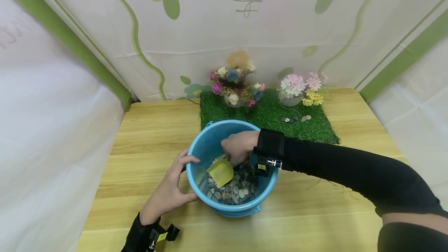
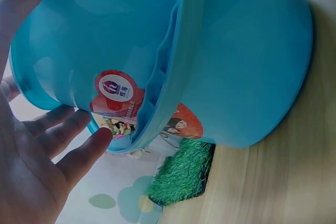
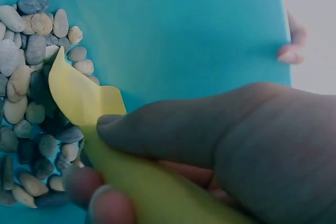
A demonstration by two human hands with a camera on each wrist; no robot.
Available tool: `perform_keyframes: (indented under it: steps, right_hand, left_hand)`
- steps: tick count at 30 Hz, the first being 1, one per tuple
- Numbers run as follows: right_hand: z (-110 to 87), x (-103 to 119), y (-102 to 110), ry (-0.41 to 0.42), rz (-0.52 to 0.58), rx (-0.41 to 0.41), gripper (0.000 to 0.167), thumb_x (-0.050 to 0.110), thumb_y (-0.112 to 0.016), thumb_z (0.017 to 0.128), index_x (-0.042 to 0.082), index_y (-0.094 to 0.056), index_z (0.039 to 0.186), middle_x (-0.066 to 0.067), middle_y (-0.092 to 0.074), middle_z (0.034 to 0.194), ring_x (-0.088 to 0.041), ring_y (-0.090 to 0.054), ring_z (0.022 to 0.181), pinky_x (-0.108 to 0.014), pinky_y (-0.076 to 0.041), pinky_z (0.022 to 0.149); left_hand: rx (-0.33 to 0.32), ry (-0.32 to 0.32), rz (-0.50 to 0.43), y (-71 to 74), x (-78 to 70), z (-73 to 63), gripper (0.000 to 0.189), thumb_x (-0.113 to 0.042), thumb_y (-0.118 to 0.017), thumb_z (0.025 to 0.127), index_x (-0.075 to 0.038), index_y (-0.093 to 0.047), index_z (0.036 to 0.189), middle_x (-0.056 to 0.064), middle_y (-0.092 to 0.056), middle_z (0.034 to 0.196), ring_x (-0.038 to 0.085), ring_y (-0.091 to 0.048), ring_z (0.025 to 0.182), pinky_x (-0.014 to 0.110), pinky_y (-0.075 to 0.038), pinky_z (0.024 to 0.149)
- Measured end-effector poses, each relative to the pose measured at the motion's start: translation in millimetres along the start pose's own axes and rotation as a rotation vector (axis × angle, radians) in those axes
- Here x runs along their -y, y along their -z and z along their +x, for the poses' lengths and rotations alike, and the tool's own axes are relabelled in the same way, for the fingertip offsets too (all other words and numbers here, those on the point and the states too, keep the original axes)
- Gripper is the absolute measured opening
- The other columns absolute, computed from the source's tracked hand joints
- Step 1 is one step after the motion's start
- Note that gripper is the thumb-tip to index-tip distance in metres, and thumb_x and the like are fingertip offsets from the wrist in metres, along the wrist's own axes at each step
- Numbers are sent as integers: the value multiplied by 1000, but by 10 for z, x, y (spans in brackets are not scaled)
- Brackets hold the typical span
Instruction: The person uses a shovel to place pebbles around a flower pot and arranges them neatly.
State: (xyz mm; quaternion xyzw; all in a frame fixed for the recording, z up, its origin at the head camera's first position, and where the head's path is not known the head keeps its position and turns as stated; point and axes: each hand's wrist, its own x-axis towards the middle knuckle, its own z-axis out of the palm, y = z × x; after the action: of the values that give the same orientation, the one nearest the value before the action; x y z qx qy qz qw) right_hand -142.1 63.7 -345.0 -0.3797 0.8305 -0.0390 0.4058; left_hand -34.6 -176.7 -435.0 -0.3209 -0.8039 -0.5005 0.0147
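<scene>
Inside a blue bucket [image 1: 232,207], my right hand [image 1: 239,147] grips the handle of a yellow scoop [image 1: 221,173]. In the right wrist view the thumb lies along the top of the handle and the fingers curl beneath. The blade of the scoop [image 3: 76,87] meets the pebbles [image 3: 21,82] on the bucket's bottom. My left hand [image 1: 171,184] holds the bucket's left rim, fingers over the edge and thumb low on the outside. Red stickers [image 2: 116,95] show on the bucket wall in the left wrist view.
Behind the bucket lies a green turf mat [image 1: 269,118]. On it stand a pot of roses [image 1: 233,84] and a pot of pink and yellow flowers [image 1: 297,88], with a few pebbles [image 1: 294,119] in front. Fabric walls enclose the wooden table [image 1: 147,127] at the back and sides.
</scene>
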Motion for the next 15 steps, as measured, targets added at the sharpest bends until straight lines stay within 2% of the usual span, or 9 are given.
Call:
perform_keyframes:
  steps: [4,9,12,15]
  right_hand:
    - [12,-87,31,65,42,48,46,7,-64,99,16,-53,56,2,-44,50,-11,-43,46,-25,-34,48]
    - [21,-146,81,118,99,104,41,7,-63,101,14,-60,61,-1,-49,54,-12,-48,49,-24,-37,51]
    - [27,-142,118,98,109,141,40,10,-61,102,14,-65,62,-2,-56,57,-13,-51,51,-25,-39,52]
    - [42,-124,157,56,97,196,40,13,-61,102,12,-64,62,-4,-59,60,-14,-52,53,-25,-41,53]
  left_hand:
    - [3,1,0,3,-4,3,78,-15,-90,76,-8,-44,139,9,-26,161,36,-36,140,54,-50,98]
    - [4,5,1,5,-11,2,74,-29,-88,82,-10,-44,139,8,-26,161,36,-36,140,54,-50,98]
    - [4,5,4,5,-10,0,74,-34,-86,83,-7,-45,138,9,-26,161,36,-36,139,53,-50,98]
    - [6,7,6,0,-11,3,75,-24,-89,80,-8,-44,138,10,-26,161,36,-36,139,52,-50,99]
